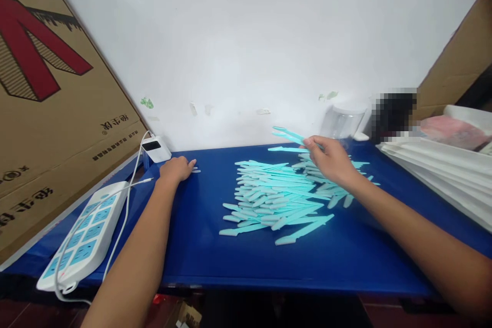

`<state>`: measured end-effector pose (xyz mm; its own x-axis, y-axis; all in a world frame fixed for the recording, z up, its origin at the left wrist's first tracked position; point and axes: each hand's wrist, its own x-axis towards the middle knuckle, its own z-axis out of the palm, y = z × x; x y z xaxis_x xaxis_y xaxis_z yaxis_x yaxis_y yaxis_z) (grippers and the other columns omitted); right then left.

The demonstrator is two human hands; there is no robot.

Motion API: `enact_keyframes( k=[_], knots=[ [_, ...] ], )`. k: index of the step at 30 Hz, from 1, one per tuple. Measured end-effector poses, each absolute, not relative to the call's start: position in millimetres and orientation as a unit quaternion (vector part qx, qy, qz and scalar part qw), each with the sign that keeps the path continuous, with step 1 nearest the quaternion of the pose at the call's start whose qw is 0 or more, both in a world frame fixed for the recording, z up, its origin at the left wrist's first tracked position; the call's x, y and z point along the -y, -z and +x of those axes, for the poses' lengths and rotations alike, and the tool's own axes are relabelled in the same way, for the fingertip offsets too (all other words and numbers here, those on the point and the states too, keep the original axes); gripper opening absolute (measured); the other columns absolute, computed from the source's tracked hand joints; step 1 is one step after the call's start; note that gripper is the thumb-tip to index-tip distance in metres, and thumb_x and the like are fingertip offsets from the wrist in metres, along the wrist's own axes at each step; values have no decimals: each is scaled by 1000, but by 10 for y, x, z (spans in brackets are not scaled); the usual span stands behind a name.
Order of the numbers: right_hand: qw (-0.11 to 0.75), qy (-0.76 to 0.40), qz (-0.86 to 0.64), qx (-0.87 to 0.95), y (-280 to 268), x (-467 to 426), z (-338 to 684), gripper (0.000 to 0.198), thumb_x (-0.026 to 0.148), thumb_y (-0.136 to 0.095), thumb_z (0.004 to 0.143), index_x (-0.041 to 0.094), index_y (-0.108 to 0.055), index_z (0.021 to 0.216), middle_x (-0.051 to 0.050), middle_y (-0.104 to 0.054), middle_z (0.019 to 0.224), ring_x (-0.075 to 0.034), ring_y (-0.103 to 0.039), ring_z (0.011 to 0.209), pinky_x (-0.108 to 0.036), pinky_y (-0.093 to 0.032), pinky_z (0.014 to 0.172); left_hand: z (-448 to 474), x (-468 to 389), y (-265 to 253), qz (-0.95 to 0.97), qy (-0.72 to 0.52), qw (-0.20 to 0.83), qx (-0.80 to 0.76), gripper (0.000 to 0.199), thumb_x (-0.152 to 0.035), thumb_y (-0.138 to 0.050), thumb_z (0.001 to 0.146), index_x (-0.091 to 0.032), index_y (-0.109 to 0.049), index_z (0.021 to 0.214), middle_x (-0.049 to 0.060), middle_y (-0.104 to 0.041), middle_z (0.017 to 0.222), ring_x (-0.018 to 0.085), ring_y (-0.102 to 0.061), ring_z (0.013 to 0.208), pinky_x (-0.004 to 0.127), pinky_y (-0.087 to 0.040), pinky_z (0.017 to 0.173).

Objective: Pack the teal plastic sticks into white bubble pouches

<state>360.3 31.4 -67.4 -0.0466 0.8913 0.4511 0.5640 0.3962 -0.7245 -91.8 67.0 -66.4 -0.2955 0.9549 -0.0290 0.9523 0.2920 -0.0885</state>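
Note:
My right hand is closed on a couple of turquoise eyebrow razors, held by one end above the table and pointing left. Below it lies a large loose pile of the same eyebrow razors, with some more partly hidden behind my right wrist. My left hand rests at the back left of the table, its fingers curled and mostly hidden, the thumb toward the right. Small pale strips poke out beside it; whether the hand grips them is hard to make out.
A blue-covered table meets a white wall. On the left are a white power strip, cables, a small white device and a large cardboard box. A clear container and stacked white trays stand on the right.

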Motion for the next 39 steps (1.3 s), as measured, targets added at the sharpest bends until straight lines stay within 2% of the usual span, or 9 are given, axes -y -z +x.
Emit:
enact_keyframes(
  k=[9,12,15,19,22,26,32,36,39],
  knots=[
    [458,-186,-519,698,691,-318,3591,50,60,-47,101,20,-60,75,2,-51,55,-15,-44,51,-30,-34,55,-907,-628,530,-587,-4,34,809,80,-79,-30,94,-14,-74,111,26,-73,113,45,-68,111,51,-53,88],
    [466,-194,-517,691,683,-312,3591,49,61,-46,102,20,-62,79,3,-48,53,-15,-42,50,-29,-33,54,-939,-656,561,-689,46,-1,723,77,-86,-55,80,-21,-71,116,15,-71,112,35,-68,103,41,-54,88],
    [464,-189,-521,691,689,-325,3603,50,61,-46,102,20,-61,77,2,-49,53,-14,-43,50,-29,-34,54,-1015,-698,659,-742,69,-8,667,85,-81,-77,65,-24,-66,128,13,-64,121,34,-62,114,40,-51,98],
    [457,-188,-521,696,702,-339,3617,49,60,-46,102,21,-60,76,2,-49,53,-15,-43,50,-30,-34,54,-1042,-734,843,-712,100,71,692,81,-74,-69,81,-23,-56,142,17,-56,135,39,-50,132,48,-43,110],
    [457,-180,-521,698,696,-330,3618,50,60,-47,102,22,-55,71,1,-50,53,-15,-44,50,-30,-35,54,-989,-760,958,-698,119,108,698,53,-62,-55,97,-20,-63,129,16,-61,126,35,-55,125,43,-44,108],
    [466,-171,-521,694,678,-320,3618,51,61,-46,102,21,-59,73,1,-50,53,-15,-44,51,-30,-34,53,-955,-781,1002,-693,119,121,700,32,-43,-47,102,-20,-68,110,13,-66,112,30,-61,112,38,-47,100],
    [462,-184,-523,692,687,-319,3605,52,63,-46,102,19,-64,79,2,-51,53,-15,-43,50,-29,-34,53,-974,-722,938,-683,123,131,708,32,-36,-44,102,-19,-70,108,14,-68,109,30,-64,104,39,-50,91],
    [473,-201,-515,686,673,-303,3595,55,68,-47,100,19,-65,81,2,-49,52,-14,-42,48,-28,-32,50,-817,-695,845,-684,150,156,697,41,-43,-40,105,-16,-71,109,17,-68,111,34,-60,112,44,-46,100],
    [503,-236,-504,661,639,-265,3562,57,73,-49,98,20,-62,81,3,-46,52,-13,-40,47,-28,-31,48,-507,-637,746,-707,202,155,660,42,-48,-41,107,-18,-71,109,12,-70,113,29,-59,115,40,-43,106]
  ],
)
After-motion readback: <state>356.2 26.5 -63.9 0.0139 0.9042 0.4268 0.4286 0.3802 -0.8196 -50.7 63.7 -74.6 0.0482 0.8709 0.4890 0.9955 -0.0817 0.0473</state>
